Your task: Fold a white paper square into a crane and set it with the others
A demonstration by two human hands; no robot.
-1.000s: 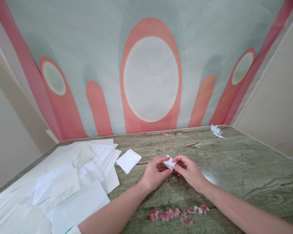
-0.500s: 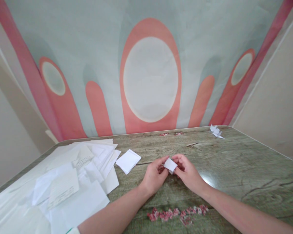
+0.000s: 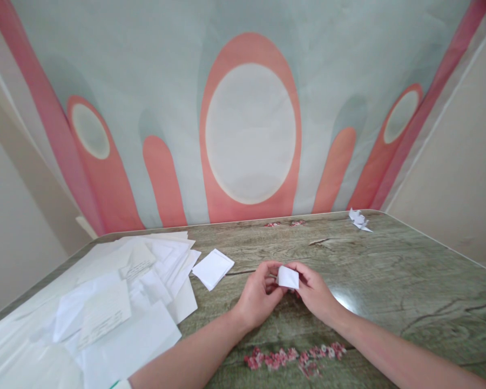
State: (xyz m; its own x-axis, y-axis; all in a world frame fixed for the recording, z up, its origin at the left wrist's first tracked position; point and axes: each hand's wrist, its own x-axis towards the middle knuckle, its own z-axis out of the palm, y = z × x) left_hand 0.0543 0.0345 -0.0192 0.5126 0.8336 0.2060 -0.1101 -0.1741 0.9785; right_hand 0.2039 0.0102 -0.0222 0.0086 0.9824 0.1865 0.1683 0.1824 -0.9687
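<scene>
A small square of folded white paper [image 3: 288,277] is held up between my two hands over the middle of the table. My left hand [image 3: 259,294] grips its left side, thumb below and fingers curled behind. On the other side, my right hand [image 3: 311,286] pinches the right edge, with its fingertips partly hidden behind the paper. To the left of my hands lies a small stack of square white sheets [image 3: 213,269].
Loose white papers [image 3: 133,335] are heaped across the left of the wood-grain table [image 3: 389,281]. Folded white paper pieces [image 3: 359,220] sit near the far right edge. A pink flower print [image 3: 291,357] marks the near side. A patterned backdrop [image 3: 251,213] stands behind.
The folded paper has turned from a tilted diamond to a nearly upright square facing me. My fingers have shifted around its edges, with both hands staying in almost the same place.
</scene>
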